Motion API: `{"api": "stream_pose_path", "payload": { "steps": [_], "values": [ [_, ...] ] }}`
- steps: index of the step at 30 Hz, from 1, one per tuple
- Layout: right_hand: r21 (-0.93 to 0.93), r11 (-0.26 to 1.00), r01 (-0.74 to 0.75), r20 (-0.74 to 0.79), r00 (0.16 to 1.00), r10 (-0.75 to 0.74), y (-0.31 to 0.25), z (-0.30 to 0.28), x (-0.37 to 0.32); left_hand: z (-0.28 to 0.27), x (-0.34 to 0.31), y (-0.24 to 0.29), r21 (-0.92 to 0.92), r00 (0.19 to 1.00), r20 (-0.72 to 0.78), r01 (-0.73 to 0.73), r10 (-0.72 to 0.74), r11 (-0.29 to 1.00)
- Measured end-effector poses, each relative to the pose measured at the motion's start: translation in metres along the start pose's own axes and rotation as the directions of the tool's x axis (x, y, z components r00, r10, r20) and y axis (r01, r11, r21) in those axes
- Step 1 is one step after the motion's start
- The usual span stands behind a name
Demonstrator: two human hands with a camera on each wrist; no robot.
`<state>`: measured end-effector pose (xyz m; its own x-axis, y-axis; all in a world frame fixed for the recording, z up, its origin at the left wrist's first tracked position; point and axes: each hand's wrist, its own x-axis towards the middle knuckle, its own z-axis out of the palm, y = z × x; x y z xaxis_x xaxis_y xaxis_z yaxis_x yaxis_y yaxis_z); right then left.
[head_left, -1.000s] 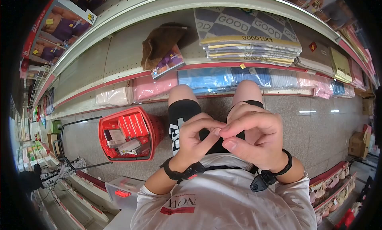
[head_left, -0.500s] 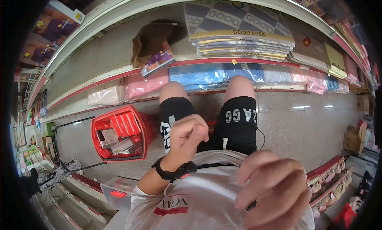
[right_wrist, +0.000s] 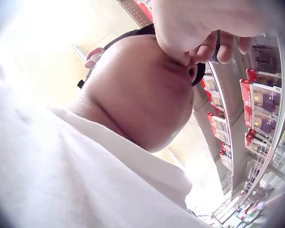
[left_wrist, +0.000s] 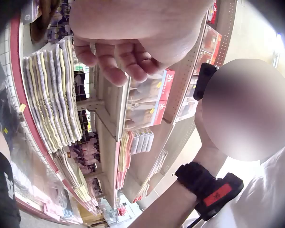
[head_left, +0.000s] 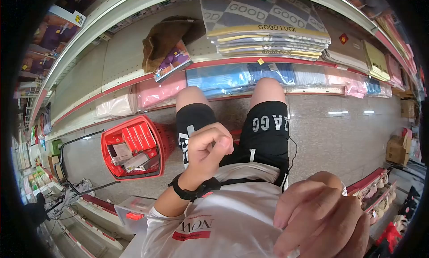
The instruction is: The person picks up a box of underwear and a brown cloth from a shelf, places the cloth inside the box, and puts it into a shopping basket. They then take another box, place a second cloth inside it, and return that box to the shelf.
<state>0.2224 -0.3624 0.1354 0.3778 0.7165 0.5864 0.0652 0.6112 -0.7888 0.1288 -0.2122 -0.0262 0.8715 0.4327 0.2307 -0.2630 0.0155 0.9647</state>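
My left hand (head_left: 206, 151) is held above the left thigh, its fingers curled in and the thumb lying against the index finger. The left wrist view shows that hand (left_wrist: 142, 28) from beneath, with nothing visible in its fingers. Raised close to the head camera, my right hand (head_left: 321, 220) has long, slightly bent fingers. In the right wrist view the same hand (right_wrist: 199, 23) is right at the person's face, fingertips partly hidden, and no held object shows. A dark strap with a small device (left_wrist: 221, 194) sits on the right wrist.
A red shopping basket (head_left: 166, 144) holding boxes stands on the floor at the left. Ahead, a shelf carries stacked "GOOD LUCK" towels (head_left: 268, 23), a brown cloth (head_left: 163, 39) and a purple box (head_left: 173, 61). Bagged blue textiles (head_left: 219, 79) lie below; a clear bin (head_left: 132, 206) stands lower left.
The two hands were together over the lap and have parted. The right hand has risen towards the face; the left has shifted slightly left, its fingers curled in. The view has moved a little.
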Motion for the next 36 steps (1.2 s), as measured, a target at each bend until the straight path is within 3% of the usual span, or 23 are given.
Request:
{"api": "stream_pose_path", "payload": {
  "steps": [1,2,3,4,5,7,11,13,14,15,17,19,23,27,28,31,33,35,36],
  "values": [
    [-0.001,0.946,-0.325,-0.024,0.945,0.325,-0.01,0.001,-0.001,-0.001,0.0,-0.002,-0.041,1.0,0.011,-0.013,0.013,0.999],
    [0.001,0.945,-0.326,-0.025,0.945,0.326,-0.004,-0.003,0.004,-0.002,0.0,-0.003,-0.084,0.999,0.022,-0.026,0.028,0.996],
    [-0.01,0.993,-0.12,0.096,0.988,0.12,0.009,-0.01,0.015,-0.002,0.0,-0.003,-0.084,0.999,0.023,-0.025,0.027,0.996],
    [0.005,0.996,0.091,0.215,0.972,-0.09,0.019,-0.013,0.021,-0.002,0.0,-0.003,-0.077,1.0,0.025,-0.017,0.019,0.997],
    [0.003,0.996,0.09,0.214,0.973,-0.089,0.023,-0.007,0.017,-0.003,-0.001,-0.003,-0.072,1.0,0.027,-0.008,0.01,0.997],
    [-0.084,0.97,0.229,-0.092,0.967,-0.237,0.028,0.009,0.008,-0.003,-0.001,-0.003,-0.079,1.0,0.026,-0.005,0.007,0.997],
    [-0.114,0.973,0.202,-0.236,0.946,-0.225,0.027,0.026,0.005,-0.003,-0.001,-0.005,-0.09,1.0,0.026,-0.011,0.014,0.996],
    [-0.238,0.958,0.158,-0.406,0.88,-0.245,0.029,0.038,0.006,-0.002,-0.001,-0.003,-0.108,1.0,0.022,0.001,0.001,0.994],
    [-0.108,0.946,0.305,-0.396,0.86,-0.323,0.038,0.034,0.008,-0.002,-0.002,-0.005,-0.104,1.0,0.008,-0.003,0.004,0.995],
    [-0.128,0.947,0.296,-0.392,0.862,-0.322,0.042,0.036,0.01,-0.002,-0.003,-0.006,-0.099,1.0,-0.004,-0.005,0.005,0.995],
    [-0.048,0.885,0.463,-0.461,0.776,-0.43,0.048,0.037,0.012,-0.004,-0.003,-0.007,-0.073,1.0,-0.007,-0.004,0.004,0.997],
    [-0.049,0.87,0.491,-0.421,0.779,-0.464,0.049,0.034,0.014,-0.003,-0.002,-0.008,-0.095,1.0,-0.015,-0.019,0.018,0.995],
    [0.043,0.979,0.199,-0.596,0.791,-0.135,0.026,0.053,0.009,-0.003,-0.001,-0.007,-0.09,1.0,-0.007,-0.013,0.013,0.996],
    [0.192,0.977,-0.092,-0.71,0.675,0.203,0.007,0.066,0.005,-0.004,-0.002,-0.008,-0.098,1.0,-0.005,-0.015,0.015,0.995],
    [0.191,0.977,-0.092,-0.709,0.676,0.202,0.009,0.06,0.004,-0.003,-0.001,-0.008,-0.105,1.0,-0.007,-0.014,0.013,0.994],
    [0.196,0.98,0.044,-0.437,0.898,0.047,0.042,0.013,-0.004,-0.005,-0.003,-0.01,-0.09,1.0,-0.016,-0.017,0.016,0.996],
    [0.235,0.963,0.135,-0.224,0.971,-0.082,0.069,-0.011,-0.006,-0.002,0.002,0.001,-0.021,1.0,-0.03,-0.004,0.003,1.0],
    [0.282,0.959,0.011,-0.422,0.9,0.114,0.091,-0.018,-0.006,-0.006,-0.003,-0.006,-0.064,1.0,-0.008,0.016,-0.016,0.998],
    [0.283,0.956,-0.07,-0.434,0.88,0.193,0.102,-0.026,-0.006,-0.007,-0.003,-0.006,-0.077,1.0,-0.009,0.022,-0.023,0.997]
  ]
}}
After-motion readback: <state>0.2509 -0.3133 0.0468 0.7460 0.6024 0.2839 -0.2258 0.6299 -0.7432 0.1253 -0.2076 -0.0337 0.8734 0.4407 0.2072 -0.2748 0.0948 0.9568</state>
